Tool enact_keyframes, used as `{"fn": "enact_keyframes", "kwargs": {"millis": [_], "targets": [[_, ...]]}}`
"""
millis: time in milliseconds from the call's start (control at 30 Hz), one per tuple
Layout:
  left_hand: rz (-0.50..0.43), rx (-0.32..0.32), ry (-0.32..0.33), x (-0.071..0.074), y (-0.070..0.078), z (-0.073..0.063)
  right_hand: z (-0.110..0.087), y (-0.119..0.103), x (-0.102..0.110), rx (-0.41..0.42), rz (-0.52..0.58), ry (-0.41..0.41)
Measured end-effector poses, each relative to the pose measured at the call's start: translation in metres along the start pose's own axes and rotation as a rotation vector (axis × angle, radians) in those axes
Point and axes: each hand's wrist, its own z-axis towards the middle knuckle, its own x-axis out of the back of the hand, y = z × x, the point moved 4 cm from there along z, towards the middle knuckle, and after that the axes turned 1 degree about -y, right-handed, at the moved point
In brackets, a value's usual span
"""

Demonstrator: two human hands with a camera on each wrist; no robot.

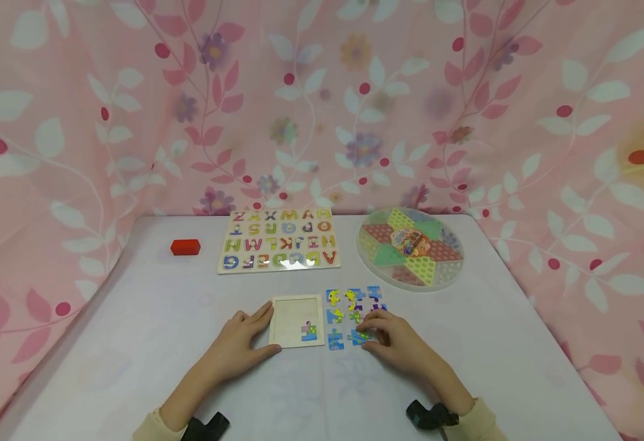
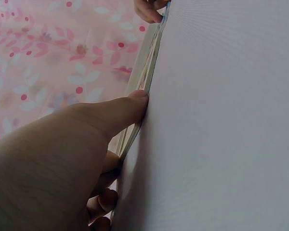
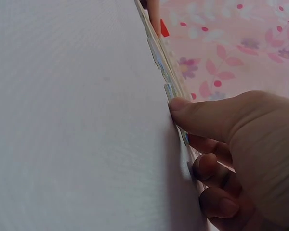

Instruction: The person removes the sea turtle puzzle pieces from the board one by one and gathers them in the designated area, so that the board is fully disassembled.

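Note:
My left hand [image 1: 237, 344] lies at the left side of a small square wooden puzzle tray [image 1: 296, 299]. Its thumb touches the tray's lower left corner and its straight forefinger the upper left edge. In the tray's lower right corner sit joined jigsaw pieces [image 1: 309, 333], blue, green and purple. To the right of the tray, my right hand [image 1: 397, 343] pinches a blue and green jigsaw piece [image 1: 358, 337] between thumb and fingers, low at the tabletop. In the right wrist view, the thumb [image 3: 180, 106] presses the near edge of that thin piece. Several loose pieces [image 1: 335, 316] lie in rows beside it.
Behind the tray lies an alphabet board [image 1: 279, 240] with coloured letters. A round Chinese checkers board [image 1: 410, 250] is at the back right, and a red block [image 1: 185, 247] at the back left. A pink floral curtain [image 1: 322, 104] hangs behind the white-covered table [image 1: 322, 398].

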Motion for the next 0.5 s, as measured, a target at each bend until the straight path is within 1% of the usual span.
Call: {"fn": "enact_keyframes", "kwargs": {"millis": [200,300,500], "targets": [[0.013,-0.003,0.012,0.0016,0.0008,-0.0011,0.0009,-0.0016,0.0007,-0.036,-0.011,-0.016],[0.011,0.002,0.011,0.0017,0.0011,-0.0017,0.0011,-0.0028,0.0024,-0.037,-0.003,-0.017],[0.002,-0.008,0.018,0.0013,0.0015,-0.0027,0.0036,-0.0053,0.0067,-0.040,0.057,0.024]]}}
